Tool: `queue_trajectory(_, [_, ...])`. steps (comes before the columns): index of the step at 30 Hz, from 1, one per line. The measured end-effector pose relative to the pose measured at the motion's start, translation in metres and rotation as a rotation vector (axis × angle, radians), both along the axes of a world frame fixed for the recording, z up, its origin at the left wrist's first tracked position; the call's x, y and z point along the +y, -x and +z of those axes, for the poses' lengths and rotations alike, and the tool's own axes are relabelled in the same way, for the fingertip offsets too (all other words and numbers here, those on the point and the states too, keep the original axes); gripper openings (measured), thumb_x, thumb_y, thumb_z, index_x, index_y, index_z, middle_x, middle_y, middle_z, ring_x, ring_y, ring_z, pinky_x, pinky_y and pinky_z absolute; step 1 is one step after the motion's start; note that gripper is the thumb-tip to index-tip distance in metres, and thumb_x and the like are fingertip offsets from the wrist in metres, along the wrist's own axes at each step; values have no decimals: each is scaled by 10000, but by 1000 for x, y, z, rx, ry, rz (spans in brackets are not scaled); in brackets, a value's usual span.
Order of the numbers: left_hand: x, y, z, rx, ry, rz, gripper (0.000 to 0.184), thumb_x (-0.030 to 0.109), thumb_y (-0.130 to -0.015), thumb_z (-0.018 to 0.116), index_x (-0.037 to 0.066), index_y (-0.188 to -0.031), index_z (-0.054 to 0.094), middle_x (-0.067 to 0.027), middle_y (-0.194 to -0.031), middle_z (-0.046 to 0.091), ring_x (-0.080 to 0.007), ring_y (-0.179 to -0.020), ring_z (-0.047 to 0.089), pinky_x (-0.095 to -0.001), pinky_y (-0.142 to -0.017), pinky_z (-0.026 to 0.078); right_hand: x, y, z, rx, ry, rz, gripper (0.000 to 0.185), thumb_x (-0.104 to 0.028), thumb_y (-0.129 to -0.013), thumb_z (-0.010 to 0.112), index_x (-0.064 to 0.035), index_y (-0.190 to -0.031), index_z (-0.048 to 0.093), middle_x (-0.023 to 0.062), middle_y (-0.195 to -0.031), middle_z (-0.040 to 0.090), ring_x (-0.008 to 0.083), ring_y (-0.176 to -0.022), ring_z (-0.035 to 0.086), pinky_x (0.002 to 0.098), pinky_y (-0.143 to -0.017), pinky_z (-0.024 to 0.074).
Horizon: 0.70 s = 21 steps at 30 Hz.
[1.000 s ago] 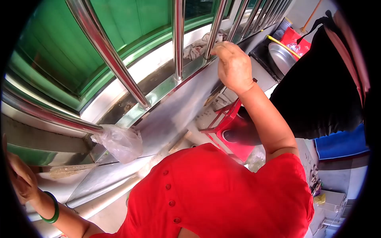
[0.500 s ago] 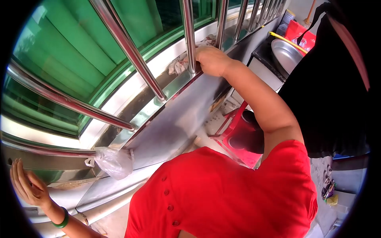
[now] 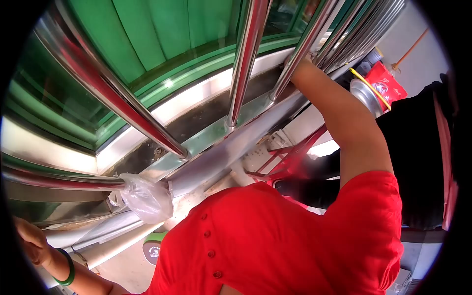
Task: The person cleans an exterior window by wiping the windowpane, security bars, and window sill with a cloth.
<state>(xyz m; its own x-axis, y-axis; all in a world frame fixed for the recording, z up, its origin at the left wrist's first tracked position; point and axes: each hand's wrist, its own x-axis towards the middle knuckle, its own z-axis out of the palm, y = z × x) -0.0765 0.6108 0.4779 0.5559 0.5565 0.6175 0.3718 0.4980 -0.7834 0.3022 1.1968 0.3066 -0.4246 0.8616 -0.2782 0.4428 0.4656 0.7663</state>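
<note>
My right hand (image 3: 301, 70) reaches in between the metal bars (image 3: 246, 64) at the far part of the window ledge (image 3: 201, 105). A bar and the wrist hide most of its fingers. The pale cloth that lay under this hand a moment ago is out of sight, and its old spot on the ledge is bare. My left hand (image 3: 30, 241), with a green bangle (image 3: 69, 268) on the wrist, is raised at the lower left edge. Its fingers are dark and partly cut off. Nearest to it, a clear plastic bag (image 3: 147, 199) hangs on the lowest bar.
Green curtains (image 3: 152, 29) show behind the glass. A person in black clothing (image 3: 413, 157) is close on my right, by a red stool (image 3: 290, 160). Farther off are a metal basin (image 3: 365, 93), a yellow stick (image 3: 368, 87) and a red bag (image 3: 386, 81).
My right hand has moved farther along the ledge, and the cloth has left its earlier spot. My left hand has shifted toward the frame's edge. The view has turned.
</note>
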Motion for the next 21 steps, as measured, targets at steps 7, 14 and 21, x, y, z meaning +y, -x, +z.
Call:
queue_trajectory(7, [-60, 82, -6, 130, 5, 322, 184, 11, -937, 497, -69, -1034, 631, -115, -1003, 668, -149, -806, 640, -189, -722, 497, -66, -21, 21, 624, -72, 196, 245, -166, -789, 550, -109, -972, 704, 141, -998, 672, 339, -1023, 609, 445, -903, 457])
queue_trajectory(14, [15, -2, 8, -282, 237, -60, 362, 85, -1015, 325, -175, -1161, 531, -257, -1140, 610, -320, -1013, 626, -353, -938, 504, -117, -104, -11, 1735, -482, 229, 270, 58, -706, 485, -51, -886, 653, 113, -927, 661, 311, -905, 627, 391, -765, 509])
queue_trajectory(21, [56, -60, 11, -312, 142, -124, 327, 67, -1006, 347, -148, -1098, 575, -250, -1090, 639, -368, -1005, 645, -392, -904, 536, -25, -120, -7, 1491, 118, 329, 424, 59, -756, 462, -115, -1077, 677, 140, -1157, 623, 314, -1111, 558, 370, -944, 448])
